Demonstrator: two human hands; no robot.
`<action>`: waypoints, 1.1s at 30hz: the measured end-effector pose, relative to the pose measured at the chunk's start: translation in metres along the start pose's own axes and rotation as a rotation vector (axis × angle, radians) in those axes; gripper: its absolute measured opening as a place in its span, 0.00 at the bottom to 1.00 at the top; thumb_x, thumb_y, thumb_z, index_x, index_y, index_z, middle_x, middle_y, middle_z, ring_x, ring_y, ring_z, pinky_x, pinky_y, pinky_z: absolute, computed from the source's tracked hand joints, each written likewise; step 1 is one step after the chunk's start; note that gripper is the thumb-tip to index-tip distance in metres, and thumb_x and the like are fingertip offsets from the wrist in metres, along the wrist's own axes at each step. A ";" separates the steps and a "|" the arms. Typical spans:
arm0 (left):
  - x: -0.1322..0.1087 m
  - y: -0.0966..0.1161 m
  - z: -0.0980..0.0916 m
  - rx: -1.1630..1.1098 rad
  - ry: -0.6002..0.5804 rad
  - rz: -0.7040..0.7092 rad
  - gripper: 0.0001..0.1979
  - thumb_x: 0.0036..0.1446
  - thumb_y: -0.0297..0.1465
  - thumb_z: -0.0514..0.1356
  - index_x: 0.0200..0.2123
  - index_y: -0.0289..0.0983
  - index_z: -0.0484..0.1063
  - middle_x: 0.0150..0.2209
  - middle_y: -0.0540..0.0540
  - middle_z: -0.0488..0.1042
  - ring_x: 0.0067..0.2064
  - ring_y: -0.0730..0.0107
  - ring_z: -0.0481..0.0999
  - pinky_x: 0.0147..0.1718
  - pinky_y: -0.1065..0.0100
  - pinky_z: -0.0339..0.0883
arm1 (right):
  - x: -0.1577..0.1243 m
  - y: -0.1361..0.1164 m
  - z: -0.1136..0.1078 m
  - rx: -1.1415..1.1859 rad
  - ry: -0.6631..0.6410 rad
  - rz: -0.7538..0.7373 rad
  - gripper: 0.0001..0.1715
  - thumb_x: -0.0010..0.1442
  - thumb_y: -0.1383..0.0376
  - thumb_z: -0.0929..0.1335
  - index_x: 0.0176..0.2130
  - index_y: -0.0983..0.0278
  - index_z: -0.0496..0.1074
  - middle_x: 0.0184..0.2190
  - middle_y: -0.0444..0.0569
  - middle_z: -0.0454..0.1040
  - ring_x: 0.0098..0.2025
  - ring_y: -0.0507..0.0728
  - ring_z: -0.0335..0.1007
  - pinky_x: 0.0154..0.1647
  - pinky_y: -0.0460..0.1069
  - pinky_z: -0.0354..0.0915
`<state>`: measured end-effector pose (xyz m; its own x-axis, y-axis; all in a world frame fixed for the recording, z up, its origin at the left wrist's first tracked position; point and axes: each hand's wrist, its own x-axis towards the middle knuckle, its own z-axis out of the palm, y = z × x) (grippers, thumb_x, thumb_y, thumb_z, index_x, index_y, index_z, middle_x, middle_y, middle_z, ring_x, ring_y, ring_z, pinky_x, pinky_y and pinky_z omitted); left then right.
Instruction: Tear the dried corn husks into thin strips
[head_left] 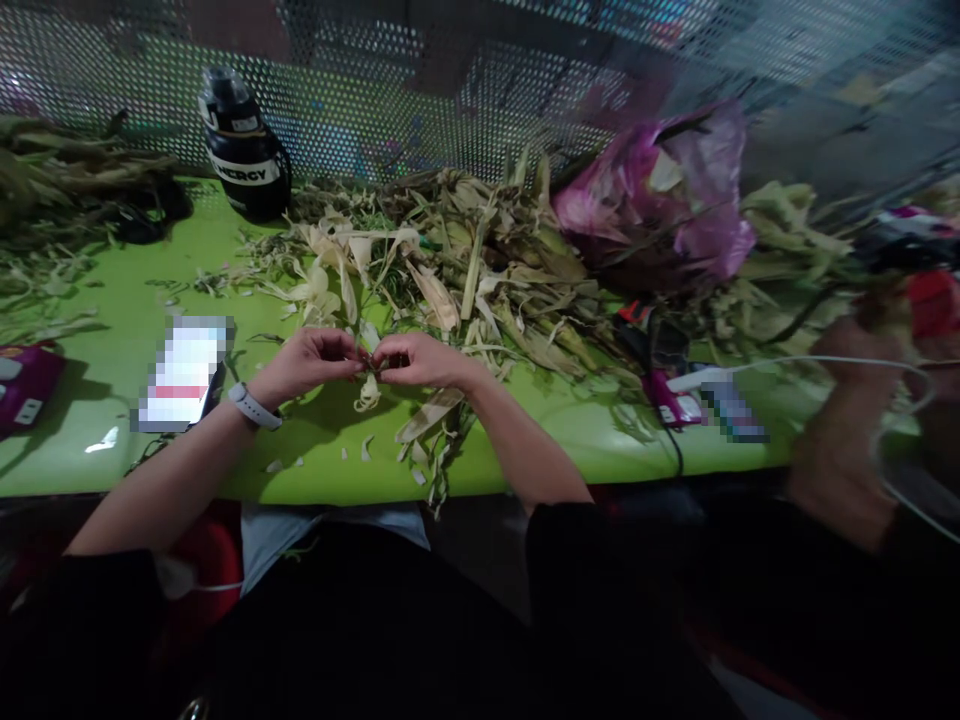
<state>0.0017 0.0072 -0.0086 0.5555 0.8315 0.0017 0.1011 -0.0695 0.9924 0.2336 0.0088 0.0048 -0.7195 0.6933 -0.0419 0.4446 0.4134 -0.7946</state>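
My left hand [319, 357], with a white band on its wrist, and my right hand [420, 361] meet fingertip to fingertip above the green table [300, 470]. Between them they pinch a pale strip of corn husk [367, 393], its curled end hanging below the fingers. Where exactly each fingertip grips is partly hidden. Just beyond the hands spreads a heap of dried corn husks [525, 310]. One loose husk leaf [430, 415] lies under my right wrist, and small scraps are scattered toward the table's near edge.
Left of my left hand lies a lit phone [182, 375]. A black bottle [249, 160] stands at the back by a perforated screen [420, 100]. Behind the husks sits a pink plastic bag [645, 215]. At right are a cabled phone [735, 405] and another person's arm [840, 430].
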 end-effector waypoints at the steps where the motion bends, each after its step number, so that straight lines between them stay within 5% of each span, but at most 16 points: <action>1: -0.002 0.001 0.001 0.098 0.048 0.054 0.11 0.51 0.34 0.70 0.35 0.33 0.80 0.32 0.44 0.81 0.32 0.70 0.78 0.34 0.69 0.72 | 0.000 -0.001 0.000 -0.010 0.012 0.033 0.12 0.56 0.64 0.68 0.39 0.68 0.75 0.36 0.49 0.75 0.36 0.53 0.68 0.41 0.48 0.61; 8: -0.013 -0.004 0.004 0.598 0.211 0.403 0.16 0.56 0.26 0.63 0.47 0.40 0.81 0.43 0.42 0.82 0.41 0.62 0.79 0.43 0.63 0.70 | 0.003 -0.004 0.004 0.276 0.040 0.151 0.09 0.62 0.70 0.64 0.42 0.67 0.72 0.33 0.45 0.74 0.31 0.49 0.71 0.35 0.46 0.67; 14: -0.011 -0.011 0.004 0.600 0.196 0.479 0.15 0.59 0.29 0.62 0.50 0.42 0.80 0.45 0.44 0.83 0.42 0.62 0.80 0.42 0.64 0.70 | 0.006 -0.002 0.006 0.491 0.039 0.140 0.08 0.63 0.70 0.66 0.41 0.66 0.73 0.33 0.44 0.72 0.30 0.47 0.70 0.35 0.45 0.68; 18: -0.010 -0.006 0.008 0.543 0.235 0.399 0.12 0.59 0.31 0.64 0.45 0.41 0.81 0.41 0.45 0.83 0.37 0.64 0.79 0.40 0.65 0.69 | 0.006 -0.003 0.006 0.550 0.107 0.196 0.06 0.63 0.66 0.67 0.37 0.66 0.73 0.28 0.41 0.70 0.27 0.47 0.68 0.32 0.44 0.65; 25: -0.011 0.002 0.014 0.297 0.287 0.267 0.09 0.57 0.35 0.66 0.42 0.42 0.81 0.42 0.43 0.83 0.36 0.67 0.78 0.38 0.66 0.72 | 0.006 0.008 0.000 0.445 0.235 0.126 0.10 0.59 0.62 0.71 0.38 0.68 0.76 0.29 0.44 0.75 0.32 0.50 0.69 0.37 0.46 0.64; 33: 0.001 -0.003 0.009 -0.562 0.291 -0.061 0.12 0.46 0.30 0.73 0.36 0.39 0.79 0.34 0.51 0.80 0.30 0.77 0.75 0.32 0.73 0.72 | -0.003 0.008 -0.016 0.161 0.292 -0.016 0.12 0.60 0.59 0.70 0.37 0.66 0.77 0.43 0.51 0.75 0.43 0.54 0.70 0.47 0.51 0.66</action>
<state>0.0092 0.0036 -0.0131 0.3070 0.9462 -0.1022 -0.3675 0.2169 0.9044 0.2475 0.0195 0.0079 -0.5317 0.8371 0.1283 0.3274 0.3429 -0.8805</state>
